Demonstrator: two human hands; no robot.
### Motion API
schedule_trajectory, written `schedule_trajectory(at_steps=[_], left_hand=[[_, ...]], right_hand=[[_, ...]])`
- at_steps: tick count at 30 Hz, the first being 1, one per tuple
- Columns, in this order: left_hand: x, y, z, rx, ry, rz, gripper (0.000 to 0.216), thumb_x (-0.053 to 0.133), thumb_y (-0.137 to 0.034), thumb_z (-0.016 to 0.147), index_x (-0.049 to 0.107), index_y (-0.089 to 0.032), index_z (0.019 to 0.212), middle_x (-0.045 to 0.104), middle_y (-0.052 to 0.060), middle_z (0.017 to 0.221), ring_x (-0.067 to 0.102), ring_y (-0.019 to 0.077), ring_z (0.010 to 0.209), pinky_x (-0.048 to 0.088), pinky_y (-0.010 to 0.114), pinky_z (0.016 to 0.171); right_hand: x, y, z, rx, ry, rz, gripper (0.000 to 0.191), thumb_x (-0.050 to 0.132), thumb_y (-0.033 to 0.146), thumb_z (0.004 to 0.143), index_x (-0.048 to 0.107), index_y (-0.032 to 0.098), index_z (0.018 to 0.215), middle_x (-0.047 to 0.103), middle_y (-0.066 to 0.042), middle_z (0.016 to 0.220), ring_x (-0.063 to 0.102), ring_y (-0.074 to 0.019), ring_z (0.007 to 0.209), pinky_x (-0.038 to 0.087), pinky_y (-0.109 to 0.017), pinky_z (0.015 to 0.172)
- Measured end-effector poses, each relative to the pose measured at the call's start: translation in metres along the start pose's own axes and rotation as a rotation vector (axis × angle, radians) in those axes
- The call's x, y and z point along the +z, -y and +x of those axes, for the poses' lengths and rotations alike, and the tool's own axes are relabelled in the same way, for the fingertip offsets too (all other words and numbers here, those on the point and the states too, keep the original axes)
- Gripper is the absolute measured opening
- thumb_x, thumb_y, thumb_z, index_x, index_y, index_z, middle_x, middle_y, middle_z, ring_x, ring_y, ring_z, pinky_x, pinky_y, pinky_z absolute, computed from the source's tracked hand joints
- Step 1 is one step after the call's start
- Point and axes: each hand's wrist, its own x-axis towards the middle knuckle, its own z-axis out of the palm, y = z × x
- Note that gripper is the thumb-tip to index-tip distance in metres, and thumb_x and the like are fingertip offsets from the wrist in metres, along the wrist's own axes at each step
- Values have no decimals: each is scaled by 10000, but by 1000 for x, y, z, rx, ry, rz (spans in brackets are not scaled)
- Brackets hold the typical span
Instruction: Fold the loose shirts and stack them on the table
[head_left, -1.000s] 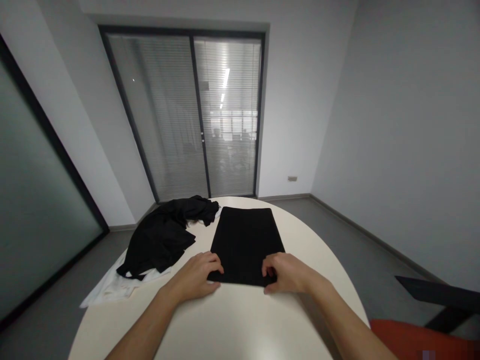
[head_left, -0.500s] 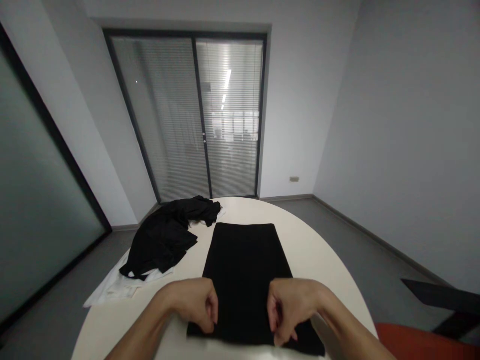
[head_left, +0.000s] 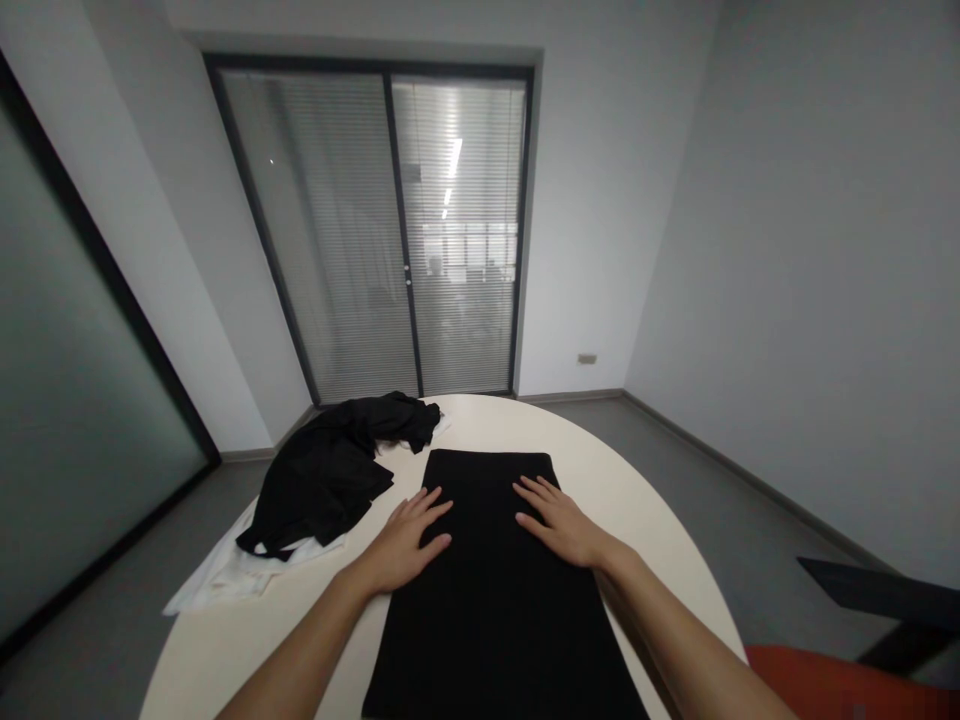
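Observation:
A black piece of cloth point(head_left: 495, 610), folded into a long flat panel, lies on the round cream table point(head_left: 600, 470) and reaches to the bottom of the view. My left hand point(head_left: 409, 540) rests at its left edge, fingers spread over the fabric. On the opposite edge my right hand point(head_left: 559, 525) lies flat with its fingers apart, pointing inward. Neither hand grips anything. To the left, a crumpled black garment point(head_left: 322, 475) is heaped on top of a white garment point(head_left: 225, 580), which shows mostly along the near side.
A red chair seat point(head_left: 832, 685) and a dark armrest point(head_left: 877, 595) stand at the lower right, beside the table. Glass panels with blinds point(head_left: 465, 300) close off the far side. A frosted glass panel point(head_left: 82, 400) stands at the left.
Both hands have let go of the near edge of the black cloth, moved away from me and opened flat on it. The cloth's near end now extends lower, past the frame.

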Motion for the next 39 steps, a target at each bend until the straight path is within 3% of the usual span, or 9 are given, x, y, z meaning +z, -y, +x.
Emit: schedule_trajectory(at_steps=[3,7,13,15,18,22,27,33,39], left_hand=[[5,5,1,0,-30,10,550,504,-509,968,461,-311,1479,307,60,1620,232,291,1504,200,529,1207],[3,3,3,19,-91,33,507,539,-489,948,534,-303,1419,399,60,1573,331,297,1455,245,506,1192],[-3,-10,25,-23,-188,206,556,482,-534,959,525,-238,1428,608,120,1306,550,305,1198,368,489,1089],[-3,-14,40,-50,-199,290,538,422,-525,985,552,-213,1403,627,136,1243,568,314,1161,365,505,1077],[-2,-14,67,-35,-183,336,472,426,-471,991,617,-183,1312,560,148,1380,502,317,1282,330,468,1116],[2,-4,99,-40,-162,321,517,457,-423,985,479,-197,1450,434,121,1539,380,320,1413,270,481,1161],[5,7,121,-101,-135,296,442,401,-411,1008,582,-187,1343,619,136,1335,555,301,1247,365,465,1088],[-1,15,134,-200,-141,250,412,476,-361,950,627,-152,1271,651,164,1265,587,302,1194,425,420,1020],[-9,27,142,-350,-106,148,377,597,-398,832,703,-166,1110,701,180,1164,644,352,1102,491,417,894]], right_hand=[[2,-7,8,2,-22,-34,609,367,592,985,524,227,1446,447,-80,1541,351,-290,1447,250,-463,1204],[-9,-5,25,5,-64,-97,483,462,507,963,638,220,1309,590,-98,1397,521,-272,1285,363,-419,1115],[-7,-23,58,233,-96,-227,663,410,597,961,380,260,1531,310,-69,1618,219,-347,1490,241,-534,1161],[0,-29,63,268,-83,-209,642,353,602,980,387,265,1525,355,-64,1598,254,-335,1481,243,-522,1164],[10,-35,64,286,-117,-181,587,339,592,987,457,286,1474,414,-41,1563,300,-323,1458,253,-513,1161],[12,-38,63,284,-159,-157,525,358,565,992,521,302,1416,463,-35,1522,343,-312,1420,269,-519,1142],[6,-37,68,258,-217,-168,450,329,467,1021,654,280,1269,596,-70,1353,488,-279,1247,383,-435,1039],[1,-38,72,322,-291,-195,450,455,489,956,705,188,1178,632,-150,1226,540,-311,1145,436,-415,974],[-9,-55,71,420,-293,-128,449,545,460,877,696,172,1186,690,-144,1151,611,-296,1091,463,-390,946]])
